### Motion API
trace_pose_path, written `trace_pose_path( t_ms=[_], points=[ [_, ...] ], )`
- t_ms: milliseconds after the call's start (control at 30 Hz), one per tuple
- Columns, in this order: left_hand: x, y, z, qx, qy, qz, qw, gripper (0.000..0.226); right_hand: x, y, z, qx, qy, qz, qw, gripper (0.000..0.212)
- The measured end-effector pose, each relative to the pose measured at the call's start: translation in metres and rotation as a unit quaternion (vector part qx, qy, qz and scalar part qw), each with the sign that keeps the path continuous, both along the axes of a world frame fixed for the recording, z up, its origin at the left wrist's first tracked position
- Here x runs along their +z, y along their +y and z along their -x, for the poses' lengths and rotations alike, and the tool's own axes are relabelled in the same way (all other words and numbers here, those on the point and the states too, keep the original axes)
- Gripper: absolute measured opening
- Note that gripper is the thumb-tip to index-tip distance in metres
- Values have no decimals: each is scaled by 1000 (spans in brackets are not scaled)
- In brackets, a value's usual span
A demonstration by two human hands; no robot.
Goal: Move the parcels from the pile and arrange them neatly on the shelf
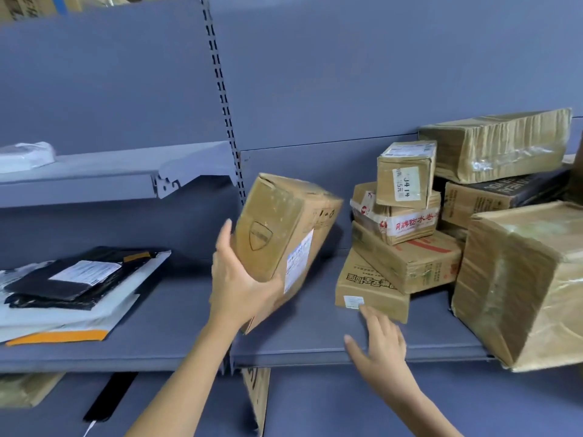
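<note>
Above the grey shelf [315, 348], left of the parcel stack [407, 234], the left hand [239, 285] grips a tilted cardboard parcel [284, 234]; the right hand [381, 345] is spread wide, holding nothing.

- Tilted box [284, 234] in left hand [235, 285], above shelf [299, 348] mid-span, left of box stack [400, 244].
- Right hand [381, 345] over shelf front edge, fingertips at lowest stack box [369, 288].
- Big box [523, 279] at shelf's right end, overhanging front edge.
- Long box [498, 143] on top, right rear.
- Flat mailers [72, 288] stacked at left end of neighbouring shelf [151, 342].
</note>
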State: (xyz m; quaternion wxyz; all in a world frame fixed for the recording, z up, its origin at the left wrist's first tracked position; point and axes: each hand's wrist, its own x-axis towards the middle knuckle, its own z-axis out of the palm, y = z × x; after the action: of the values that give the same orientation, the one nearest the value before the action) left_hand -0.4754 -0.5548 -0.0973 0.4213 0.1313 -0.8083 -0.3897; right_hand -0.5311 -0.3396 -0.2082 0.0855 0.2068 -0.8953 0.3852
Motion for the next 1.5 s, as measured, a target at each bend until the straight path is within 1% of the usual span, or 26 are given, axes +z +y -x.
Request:
trace_pose_path(
  t_ms=[100, 200, 267, 333, 367, 400, 467, 500, 600, 700, 733, 767, 867, 967, 1067, 1133, 1333, 1500],
  points=[
    [9, -11, -24, -78, 5, -32, 996, 109, 1, -17, -8, 30, -14, 76, 997, 67],
    [11, -18, -42, -140, 19, -68, 988, 103, 8, -25, -16, 81, -36, 160, 983, 80],
    [13, -25, -52, -183, 46, -114, 975, 98, 17, -25, -16, 100, -69, 239, 963, 80],
    [14, -33, -59, -215, 71, -163, 960, 95, 28, -20, -12, 128, -115, 319, 932, 76],
    [14, -37, -61, -223, 78, -178, 955, 93, 34, -16, -8, 154, -127, 348, 916, 79],
    [14, -39, -63, -229, 82, -188, 952, 90, 38, -12, -4, 185, -124, 364, 904, 88],
    [13, -41, -65, -243, 83, -208, 944, 83, 47, -5, 4, 247, -122, 360, 891, 102],
    [12, -40, -65, -251, 81, -220, 939, 79, 52, -3, 6, 270, -136, 357, 884, 102],
    [7, -38, -61, -259, 63, -270, 925, 73, 58, 0, 7, 305, -182, 364, 861, 84],
    [2, -34, -54, -254, 35, -310, 916, 65, 55, 5, 8, 297, -205, 384, 850, 66],
    [1, -31, -51, -251, 30, -316, 914, 62, 55, 7, 8, 292, -208, 394, 846, 63],
    [0, -28, -48, -246, 24, -325, 913, 61, 55, 10, 10, 283, -211, 405, 843, 63],
    [-4, -16, -40, -225, 15, -366, 903, 61, 57, 21, 18, 260, -210, 423, 842, 77],
    [-7, -7, -34, -183, 2, -363, 914, 42, 61, 30, 23, 245, -192, 425, 850, 85],
    [-14, -4, -28, -78, -29, -344, 935, 26, 59, 39, 25, 232, -188, 433, 851, 82],
    [-21, -2, -26, -35, -30, -330, 943, 25, 55, 45, 27, 223, -194, 438, 849, 84],
    [-43, 11, -21, -18, -86, -284, 955, 31, 44, 62, 28, 201, -203, 438, 852, 87],
    [-55, 25, -11, -24, -115, -323, 939, 16, 30, 77, 28, 195, -217, 440, 849, 81]
  ],
)
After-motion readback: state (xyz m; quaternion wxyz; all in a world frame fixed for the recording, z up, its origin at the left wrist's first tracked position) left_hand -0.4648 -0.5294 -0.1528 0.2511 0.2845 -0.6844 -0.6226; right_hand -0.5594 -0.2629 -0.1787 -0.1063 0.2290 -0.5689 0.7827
